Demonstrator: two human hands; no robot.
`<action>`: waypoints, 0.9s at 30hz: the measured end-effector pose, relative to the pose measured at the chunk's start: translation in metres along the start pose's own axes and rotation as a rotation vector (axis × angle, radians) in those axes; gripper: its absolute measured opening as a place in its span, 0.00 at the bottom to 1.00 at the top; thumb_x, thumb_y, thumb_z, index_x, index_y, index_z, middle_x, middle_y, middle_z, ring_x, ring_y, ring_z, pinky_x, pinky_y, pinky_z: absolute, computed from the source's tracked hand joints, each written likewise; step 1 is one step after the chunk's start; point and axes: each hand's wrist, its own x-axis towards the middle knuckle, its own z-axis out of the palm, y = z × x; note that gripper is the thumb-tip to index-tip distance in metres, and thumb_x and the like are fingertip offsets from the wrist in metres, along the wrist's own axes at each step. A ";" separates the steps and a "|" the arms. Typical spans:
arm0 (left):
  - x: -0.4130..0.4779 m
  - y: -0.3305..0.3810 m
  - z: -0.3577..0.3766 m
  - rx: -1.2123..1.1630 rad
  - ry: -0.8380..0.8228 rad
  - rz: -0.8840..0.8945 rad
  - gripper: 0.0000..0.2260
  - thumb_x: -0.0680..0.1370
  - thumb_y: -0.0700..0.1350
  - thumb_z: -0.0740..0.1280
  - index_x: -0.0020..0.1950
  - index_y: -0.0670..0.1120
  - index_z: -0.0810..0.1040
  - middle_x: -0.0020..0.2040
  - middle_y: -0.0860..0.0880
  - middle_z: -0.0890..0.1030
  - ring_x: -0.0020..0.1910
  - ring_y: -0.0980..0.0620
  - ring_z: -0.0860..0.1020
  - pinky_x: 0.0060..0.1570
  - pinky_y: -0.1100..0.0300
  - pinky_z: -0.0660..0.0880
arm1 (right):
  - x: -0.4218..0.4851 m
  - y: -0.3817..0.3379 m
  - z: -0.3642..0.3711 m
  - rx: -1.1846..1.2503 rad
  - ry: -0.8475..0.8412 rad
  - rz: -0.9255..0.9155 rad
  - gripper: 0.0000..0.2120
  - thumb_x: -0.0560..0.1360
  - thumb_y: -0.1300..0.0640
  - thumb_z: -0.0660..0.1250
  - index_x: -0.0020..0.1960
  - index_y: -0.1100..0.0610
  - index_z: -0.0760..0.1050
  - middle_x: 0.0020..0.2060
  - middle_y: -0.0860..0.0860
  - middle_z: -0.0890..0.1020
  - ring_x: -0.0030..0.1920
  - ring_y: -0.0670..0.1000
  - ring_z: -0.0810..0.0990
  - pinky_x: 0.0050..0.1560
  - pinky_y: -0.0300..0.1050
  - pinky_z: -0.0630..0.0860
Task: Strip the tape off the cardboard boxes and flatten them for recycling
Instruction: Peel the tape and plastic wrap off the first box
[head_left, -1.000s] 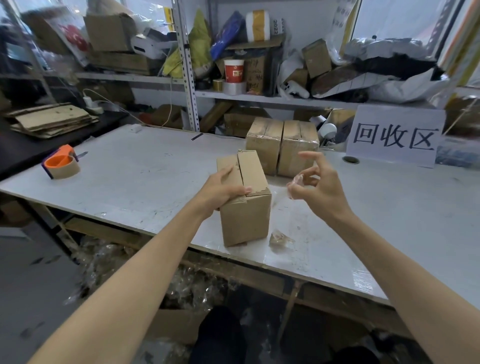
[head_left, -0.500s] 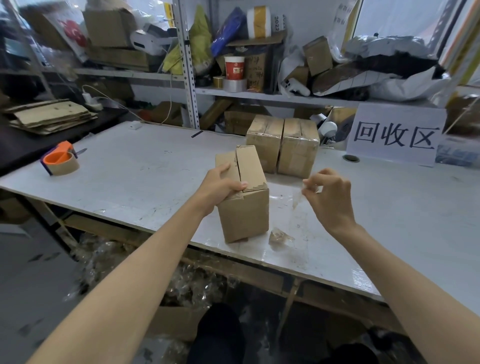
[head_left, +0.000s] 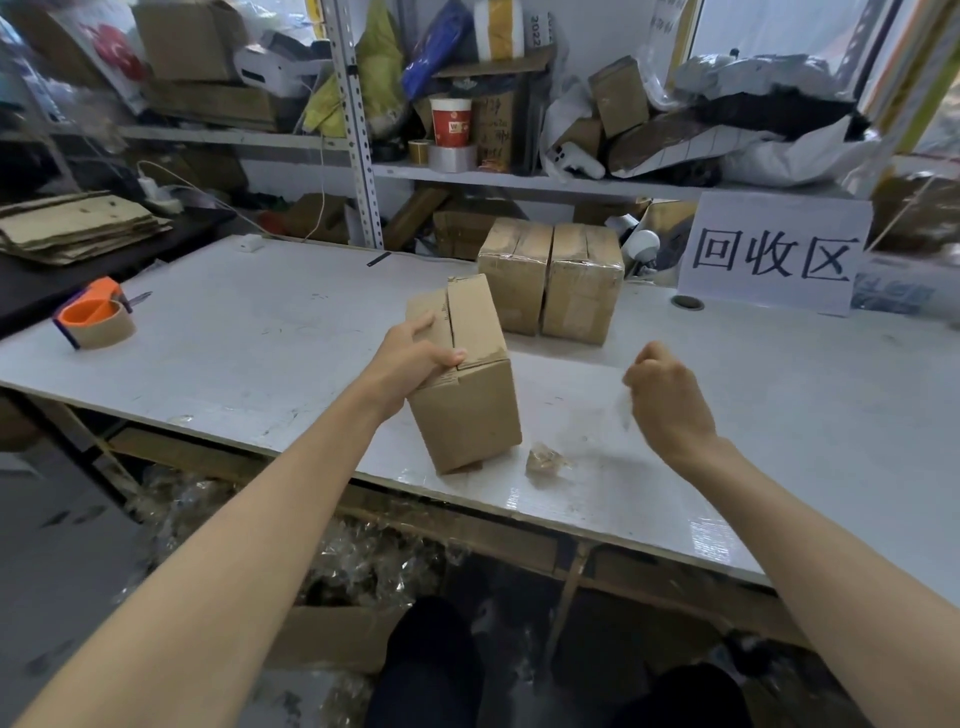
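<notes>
A white worktable (head_left: 249, 332) fills my head-camera feed, with crowded metal shelving (head_left: 358, 130) running behind it. A printed sign (head_left: 774, 254) with three large characters stands at the table's far right. A stack of flattened cardboard (head_left: 78, 228) lies on a dark surface off to the left.

A pair of taped boxes (head_left: 519, 280) sits side by side and touching at the back of the table, beside the sign. The cardboard box (head_left: 467, 410) being worked on stands near the table's front edge, slightly tipped, with its top flaps closed along a bare centre seam.

The person's left hand (head_left: 410, 364) grips this box at its upper left corner, with the thumb on the top flap and the fingers wrapped over the far side. The right hand (head_left: 670, 400) hovers above the table to the right of the box, apart from it, with its fingers curled in. I cannot tell whether they hold anything.

An orange tape dispenser (head_left: 96, 317) rests at the table's left edge. A crumpled wad of clear tape (head_left: 543, 460) lies just beside the box's lower right corner.
</notes>
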 end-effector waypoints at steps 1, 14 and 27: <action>0.001 -0.001 -0.004 -0.004 0.005 -0.001 0.36 0.75 0.40 0.73 0.80 0.47 0.60 0.74 0.44 0.66 0.61 0.48 0.72 0.54 0.57 0.74 | -0.001 0.008 -0.002 -0.010 -0.002 0.042 0.08 0.74 0.75 0.61 0.43 0.72 0.79 0.46 0.63 0.76 0.42 0.64 0.78 0.42 0.53 0.76; 0.011 -0.002 0.014 0.068 -0.014 -0.022 0.38 0.75 0.44 0.74 0.80 0.51 0.58 0.76 0.43 0.61 0.71 0.43 0.68 0.71 0.46 0.68 | -0.029 -0.060 0.027 -0.081 -0.179 -0.397 0.07 0.73 0.70 0.64 0.49 0.64 0.76 0.46 0.56 0.77 0.41 0.56 0.77 0.40 0.48 0.76; -0.005 -0.023 0.016 -0.446 0.059 -0.026 0.27 0.82 0.62 0.53 0.78 0.51 0.59 0.72 0.46 0.69 0.68 0.45 0.72 0.65 0.43 0.72 | -0.039 -0.061 0.058 0.022 -0.272 -0.354 0.07 0.76 0.68 0.61 0.46 0.65 0.78 0.48 0.56 0.76 0.44 0.56 0.76 0.45 0.48 0.74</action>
